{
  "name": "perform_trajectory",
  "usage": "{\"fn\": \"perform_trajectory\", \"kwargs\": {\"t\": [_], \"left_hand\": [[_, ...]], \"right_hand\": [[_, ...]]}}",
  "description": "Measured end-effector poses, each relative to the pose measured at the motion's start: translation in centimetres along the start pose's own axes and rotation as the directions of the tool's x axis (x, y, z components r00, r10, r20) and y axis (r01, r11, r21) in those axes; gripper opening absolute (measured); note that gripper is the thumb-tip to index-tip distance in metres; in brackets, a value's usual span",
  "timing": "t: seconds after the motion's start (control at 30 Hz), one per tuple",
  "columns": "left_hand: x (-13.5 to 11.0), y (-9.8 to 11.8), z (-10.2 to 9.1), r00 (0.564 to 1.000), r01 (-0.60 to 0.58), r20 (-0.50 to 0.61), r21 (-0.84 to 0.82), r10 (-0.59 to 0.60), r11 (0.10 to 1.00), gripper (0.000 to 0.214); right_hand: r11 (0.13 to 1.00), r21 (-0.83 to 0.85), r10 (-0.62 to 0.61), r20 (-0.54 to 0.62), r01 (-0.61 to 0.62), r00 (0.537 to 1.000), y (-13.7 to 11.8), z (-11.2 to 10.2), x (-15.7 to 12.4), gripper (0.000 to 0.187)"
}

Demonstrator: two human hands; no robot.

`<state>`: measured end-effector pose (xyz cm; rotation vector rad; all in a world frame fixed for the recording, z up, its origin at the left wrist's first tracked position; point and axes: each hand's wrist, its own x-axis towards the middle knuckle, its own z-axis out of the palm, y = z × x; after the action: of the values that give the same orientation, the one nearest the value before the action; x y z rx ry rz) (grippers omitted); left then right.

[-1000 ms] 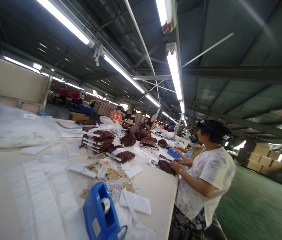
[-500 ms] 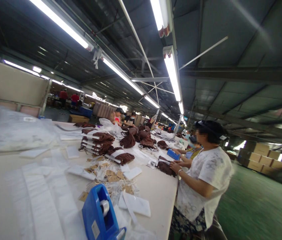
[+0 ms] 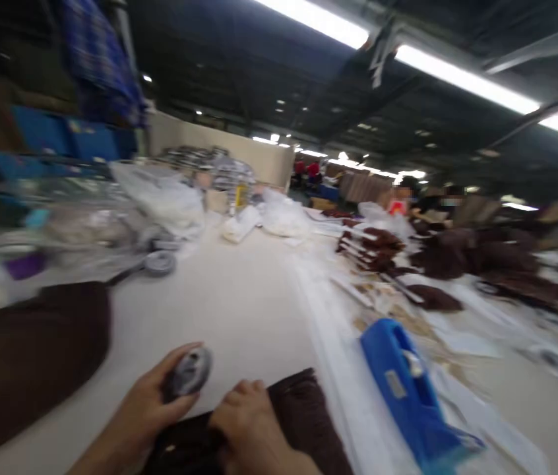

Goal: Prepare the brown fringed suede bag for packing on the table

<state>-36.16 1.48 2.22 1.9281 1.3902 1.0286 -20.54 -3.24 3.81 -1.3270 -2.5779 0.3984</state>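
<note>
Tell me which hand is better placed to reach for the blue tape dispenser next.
Probably your right hand: it is on the dark brown cloth, nearer the tape dispenser. Your left hand is farther off and holds a round grey thing.

Left grip (image 3: 148, 402): grey disc (image 3: 192, 373), plastic-looking, faint shine. At right grip (image 3: 252, 422): dark brown cloth (image 3: 303, 412), slight sheen. Beyond both grips: pale tabletop (image 3: 239, 297), smooth, matt. Right of right grip: blue dispenser (image 3: 402, 389), hard smooth plastic. Far beyond left grip: filmy plastic bag (image 3: 160, 194), translucent, crinkled.
</note>
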Motion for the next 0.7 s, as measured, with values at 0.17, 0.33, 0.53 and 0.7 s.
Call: {"fn": "perform_trajectory", "kwargs": {"t": [0.17,0.33,0.53,0.7], "left_hand": [[-1.8,2.1,-5.1,0.951,0.184,0.266,-0.084,-0.156,0.979,0.061],[-1.9,3.9,-4.8,0.918,0.053,0.392,0.040,-0.064,0.998,0.071],[-1.1,6.8,-6.5,0.744,0.008,0.663,0.110,-0.079,0.994,0.061],[-0.6,6.7,-7.1,0.694,0.028,0.719,0.043,-0.050,0.999,0.070]], "right_hand": [[0.944,-0.054,-0.280,-0.656,0.327,0.701,0.9,1.7,0.5,0.015],[0.929,-0.233,-0.363,-0.728,0.288,0.582,0.2,0.5,-0.2,0.029],[0.929,-0.233,-0.365,-0.706,0.288,0.607,0.0,0.5,-0.1,0.030],[0.940,-0.193,-0.331,-0.725,0.283,0.604,0.1,0.5,-0.3,0.031]]}}
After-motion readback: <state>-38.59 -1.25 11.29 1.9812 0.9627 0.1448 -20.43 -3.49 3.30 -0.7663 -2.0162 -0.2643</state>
